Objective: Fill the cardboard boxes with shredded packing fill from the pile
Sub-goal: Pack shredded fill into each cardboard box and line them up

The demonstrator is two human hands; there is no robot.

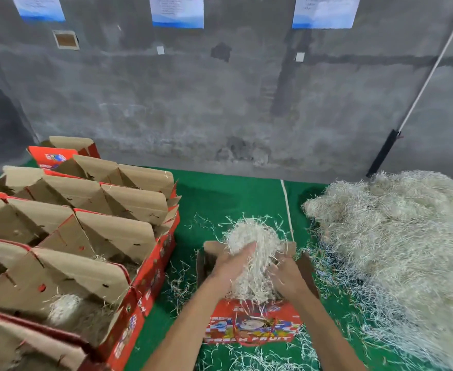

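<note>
Hands, left (229, 266) and right (289, 277), gripped a pale, stringy wad of shredded fill (252, 245) over the open red box (252, 325); big pile (396, 242) lay right on the green counter (236, 199).

A grey concrete wall (220, 103) carries three blue-edged paper notices (177, 10); a white cord (431, 73) slants down its right side.
</note>
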